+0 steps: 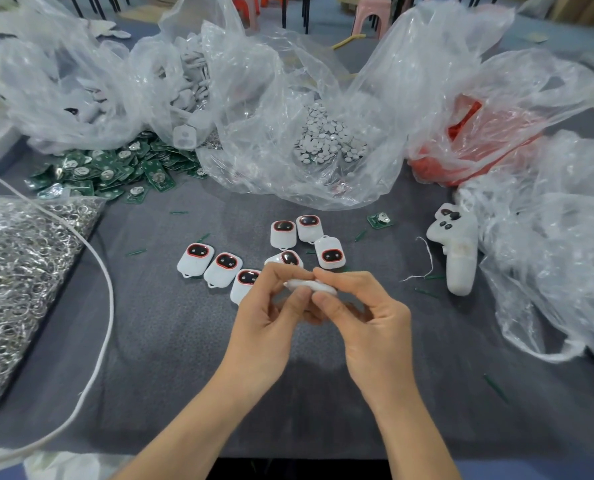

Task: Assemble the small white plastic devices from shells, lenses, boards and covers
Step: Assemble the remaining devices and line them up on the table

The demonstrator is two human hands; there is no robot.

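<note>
**Both hands pinch one white device over the grey surface**

Nearest the camera, two bare forearms reach in over the grey surface [184, 358]. The left hand [271, 306] and the right hand [361, 313] meet in the middle. Each grip is closed, thumb and fingertips pinching opposite ends of a small white device [311, 285] held edge-on above the surface. Which parts it already contains cannot be made out.

Just beyond the hands lie seven finished devices [223, 270], face up, each with a dark, red-rimmed window. Three form a row on the left, and the nearest of them is partly hidden by the left hand. The other four cluster behind the hands.

A white cable [105, 306] curves along the left side. It passes a clear bag of metal rings [21, 271]. To the right lie a loose white thread [423, 258] and a white handheld controller [456, 251]. A single green board [379, 220] lies near the cluster.

Farther back, a heap of green boards [115, 171] spills out on the left. Beside it, crumpled clear bags hold white shells [188, 81], small grey round discs [326, 136] and red-orange parts [461, 143].

At the far edge stands a pink stool [371, 15].
</note>
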